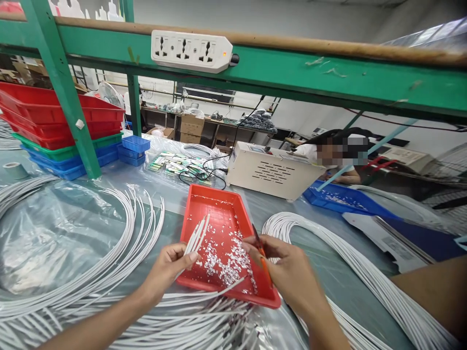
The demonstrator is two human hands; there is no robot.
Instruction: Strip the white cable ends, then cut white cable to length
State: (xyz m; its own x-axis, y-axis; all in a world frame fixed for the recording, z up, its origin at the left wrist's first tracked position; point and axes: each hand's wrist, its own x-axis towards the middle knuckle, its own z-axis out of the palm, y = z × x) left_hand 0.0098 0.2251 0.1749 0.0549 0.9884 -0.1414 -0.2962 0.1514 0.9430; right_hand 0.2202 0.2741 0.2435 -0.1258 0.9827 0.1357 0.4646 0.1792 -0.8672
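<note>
Fingers [189,258] of my left hand [170,267] are clamped on a small bundle of white cable ends [198,234], which point up and away over the near-left part of the red tray [215,197]. My right hand [288,272] is closed around an orange-handled cutting tool [262,257], its tip just right of the cable ends, above the tray. White insulation scraps [228,257] lie scattered in the tray. I see long white cables [120,243] curving across the counter [277,206] on the left, and a second coil [328,248] on the right. Stacked bins [54,126] stand far left; a beige box [270,170] sits behind the tray.
</note>
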